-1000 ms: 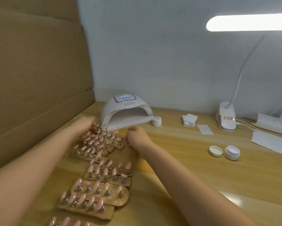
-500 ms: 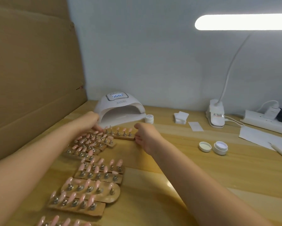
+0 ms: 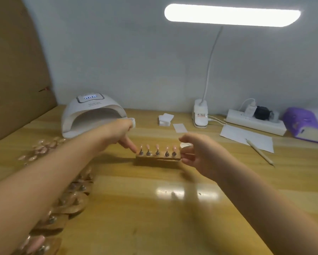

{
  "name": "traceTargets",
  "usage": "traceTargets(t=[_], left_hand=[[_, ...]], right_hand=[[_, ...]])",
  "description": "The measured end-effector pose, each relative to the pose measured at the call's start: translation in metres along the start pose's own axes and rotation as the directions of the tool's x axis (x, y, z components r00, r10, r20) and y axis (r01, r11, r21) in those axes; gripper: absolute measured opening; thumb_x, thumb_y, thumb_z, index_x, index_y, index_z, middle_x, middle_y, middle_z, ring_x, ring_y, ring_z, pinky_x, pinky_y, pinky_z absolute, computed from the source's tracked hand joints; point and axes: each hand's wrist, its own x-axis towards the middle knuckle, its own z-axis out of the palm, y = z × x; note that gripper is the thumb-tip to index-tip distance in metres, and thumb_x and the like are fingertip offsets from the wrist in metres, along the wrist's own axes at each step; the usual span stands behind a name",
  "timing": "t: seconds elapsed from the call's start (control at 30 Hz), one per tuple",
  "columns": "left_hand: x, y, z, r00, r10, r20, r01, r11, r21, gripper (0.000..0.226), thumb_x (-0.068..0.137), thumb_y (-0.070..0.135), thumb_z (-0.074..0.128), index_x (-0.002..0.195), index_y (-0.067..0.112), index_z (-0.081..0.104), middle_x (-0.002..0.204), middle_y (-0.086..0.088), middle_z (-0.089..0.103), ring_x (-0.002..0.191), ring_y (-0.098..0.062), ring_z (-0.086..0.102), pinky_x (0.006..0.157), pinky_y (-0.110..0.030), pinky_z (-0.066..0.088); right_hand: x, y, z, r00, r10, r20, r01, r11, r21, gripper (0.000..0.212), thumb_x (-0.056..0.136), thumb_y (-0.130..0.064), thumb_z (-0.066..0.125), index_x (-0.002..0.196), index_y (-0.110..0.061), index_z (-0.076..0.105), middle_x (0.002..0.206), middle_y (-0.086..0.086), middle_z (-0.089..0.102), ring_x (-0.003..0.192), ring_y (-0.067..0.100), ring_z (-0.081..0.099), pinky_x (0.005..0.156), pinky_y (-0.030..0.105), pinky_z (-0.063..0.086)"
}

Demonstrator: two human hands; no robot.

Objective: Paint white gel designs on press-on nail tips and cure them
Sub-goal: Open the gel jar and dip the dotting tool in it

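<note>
Strip [image 3: 158, 158] of five pink nail tips on metal pegs sits on the bench [image 3: 154, 208], in front of and to the right of the lamp [image 3: 92, 115]; lamp is the white curing dome at the back left, mouth open toward the viewer, display lit. Left hand [image 3: 117, 134] reaches across from the lamp side, index finger extended down, tip touching the strip's left end by the first peg; other fingers loosely curled, holding nothing. Right hand [image 3: 202, 155] is at the strip's right end; fingers [image 3: 186, 154] bent and pinching that end, thumb above. More strips [image 3: 49, 214] of pink tips lie in a blurred heap on the bench in front of the lamp, partly hidden under the left forearm. Small white jar [image 3: 133, 122] just right of the lamp, behind the left hand; round lid [image 3: 185, 145] behind the right fingers. Farther right of the lamp: white pads [image 3: 165, 119], desk light base [image 3: 200, 116], paper sheet [image 3: 246, 138] with a wooden stick [image 3: 260, 152] across its corner, power strip [image 3: 255, 124], purple pack [image 3: 307, 126]. Cardboard [image 3: 16, 70] stands left of the lamp.
</note>
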Motion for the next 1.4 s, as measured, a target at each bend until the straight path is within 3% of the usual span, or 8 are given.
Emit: traceTargets(t=[0.13,0.37,0.47,0.6,0.7,1.0,1.2,1.4], left_hand=[[-0.018,0.030,0.040,1.000,-0.015,0.023,0.016,1.000,-0.002,0.049,0.104,0.035,0.020,0.140,0.003,0.028,0.080,-0.012,0.075,0.101,-0.022,0.061,0.096,-0.035,0.039],[-0.032,0.059,0.082,0.996,-0.026,0.081,0.025,1.000,0.018,0.039,0.103,0.012,0.039,0.139,-0.003,0.033,0.103,-0.012,0.069,0.111,-0.020,0.054,0.091,-0.023,0.029],[-0.023,0.049,0.093,0.999,0.001,0.035,0.003,0.996,-0.093,0.034,0.103,0.014,0.040,0.134,0.000,0.043,0.103,-0.008,0.065,0.082,-0.018,0.059,0.070,-0.022,0.047],[-0.012,0.021,0.109,0.977,0.032,-0.211,-0.056,0.993,-0.109,0.032,0.098,0.041,0.032,0.107,0.017,0.051,0.081,0.003,0.073,0.080,-0.019,0.059,0.083,-0.036,0.049],[-0.007,0.005,0.114,0.948,0.108,-0.299,-0.129,0.990,-0.054,0.031,0.096,0.051,0.031,0.091,0.028,0.051,0.076,0.009,0.071,0.079,-0.017,0.061,0.079,-0.038,0.049],[-0.010,0.005,0.119,0.916,0.164,-0.367,-0.180,0.984,-0.009,0.030,0.097,0.045,0.034,0.085,0.027,0.055,0.075,0.011,0.068,0.081,-0.015,0.060,0.080,-0.037,0.048],[-0.015,0.005,0.120,0.853,0.271,-0.446,-0.259,0.962,0.089,0.021,0.098,0.038,0.038,0.086,0.026,0.051,0.075,0.010,0.064,0.075,-0.016,0.060,0.076,-0.039,0.052],[-0.031,0.013,0.127,0.471,0.700,-0.537,-0.578,0.704,0.412,0.017,0.094,0.013,0.053,0.109,0.016,0.060,0.068,0.010,0.059,0.051,-0.010,0.047,0.070,-0.035,0.043]], right_hand=[[-0.013,0.004,-0.035,0.996,0.015,-0.083,-0.016,1.000,-0.007,0.005,0.092,-0.013,0.056,0.087,-0.012,0.054,0.127,0.031,0.046,0.109,0.036,0.057,0.096,0.040,0.048],[-0.008,0.015,-0.072,0.991,0.056,-0.119,-0.068,0.992,-0.102,0.006,0.093,-0.017,0.057,0.091,-0.014,0.052,0.104,0.013,0.050,0.098,0.024,0.052,0.089,0.036,0.050],[-0.005,0.016,-0.088,0.988,-0.029,-0.151,-0.024,0.942,-0.335,0.012,0.093,-0.022,0.054,0.100,-0.013,0.056,0.097,0.013,0.056,0.095,0.025,0.058,0.087,0.038,0.053],[0.014,0.025,-0.142,0.814,-0.471,-0.341,-0.076,0.496,-0.865,0.032,0.092,-0.030,0.050,0.118,-0.014,0.056,0.115,0.010,0.054,0.103,0.028,0.053,0.088,0.040,0.047],[0.029,0.040,-0.183,0.668,-0.597,-0.444,-0.332,0.295,-0.896,0.038,0.096,-0.036,0.047,0.123,-0.011,0.057,0.123,0.016,0.049,0.111,0.033,0.046,0.090,0.040,0.042],[0.047,0.057,-0.194,0.710,-0.590,-0.385,-0.256,0.292,-0.921,0.035,0.095,-0.040,0.050,0.088,-0.012,0.070,0.089,0.005,0.054,0.083,0.023,0.054,0.072,0.037,0.051],[0.048,0.060,-0.198,0.591,-0.682,-0.431,-0.057,0.497,-0.866,0.030,0.095,-0.031,0.054,0.078,-0.009,0.065,0.091,0.006,0.053,0.071,0.019,0.051,0.063,0.031,0.040],[0.032,0.044,-0.163,0.580,-0.705,-0.409,0.202,0.610,-0.766,0.023,0.092,-0.029,0.059,0.076,-0.013,0.061,0.096,0.005,0.055,0.071,0.012,0.049,0.069,0.034,0.043]])
